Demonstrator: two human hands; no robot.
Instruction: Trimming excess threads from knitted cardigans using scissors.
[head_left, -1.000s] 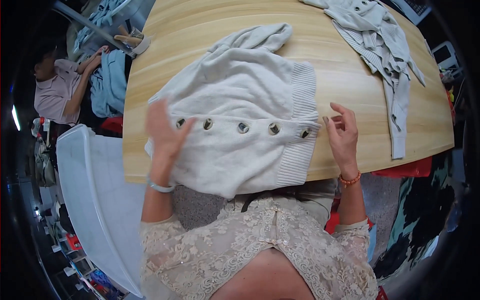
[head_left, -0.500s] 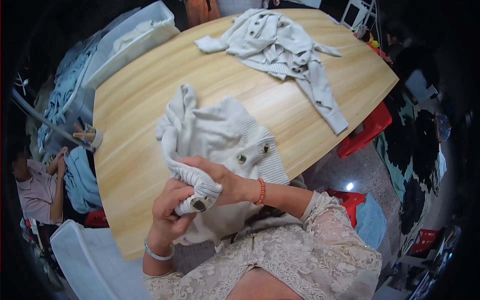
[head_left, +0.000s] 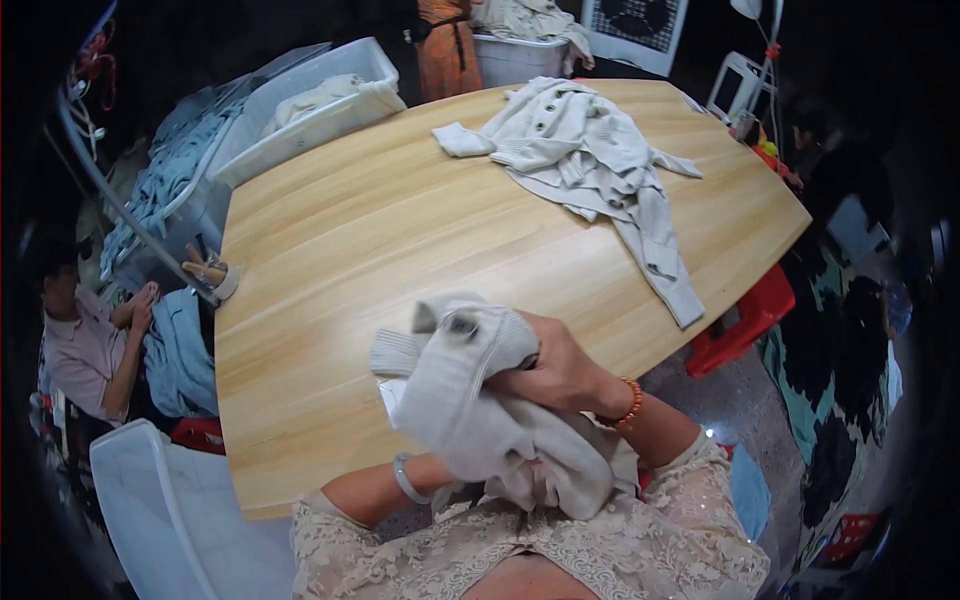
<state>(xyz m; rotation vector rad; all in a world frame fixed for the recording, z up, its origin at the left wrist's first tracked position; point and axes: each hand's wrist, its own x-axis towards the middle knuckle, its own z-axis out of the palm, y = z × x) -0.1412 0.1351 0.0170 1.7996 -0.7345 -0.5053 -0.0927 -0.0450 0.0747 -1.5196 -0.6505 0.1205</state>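
Observation:
A cream knitted cardigan [head_left: 450, 400] is bunched up in front of my chest, above the near edge of the table. My right hand [head_left: 562, 372] is closed on its ribbed edge, with the fingers partly inside the folds. A dark round button [head_left: 462, 328], blurred by motion, shows on the upper part of the cloth. My left forearm [head_left: 375, 494] reaches in under the garment, and the cloth hides that hand's fingers. Farther back on the table lies a second cream cardigan [head_left: 590, 150] with dark buttons, one sleeve stretched toward the right edge.
The wooden table [head_left: 330, 260] fills the middle. White bins with garments [head_left: 330, 110] stand at its far left, and another white bin [head_left: 130, 480] at near left. A tool cup [head_left: 228, 283] sits on the left edge. A seated person [head_left: 85, 340] holds blue knitwear. Red stool [head_left: 745, 325] at right.
The cardigan has been lifted off the table, gathered and turned over in front of me. My left hand has passed from plain sight to under the cloth; my right hand has shifted right.

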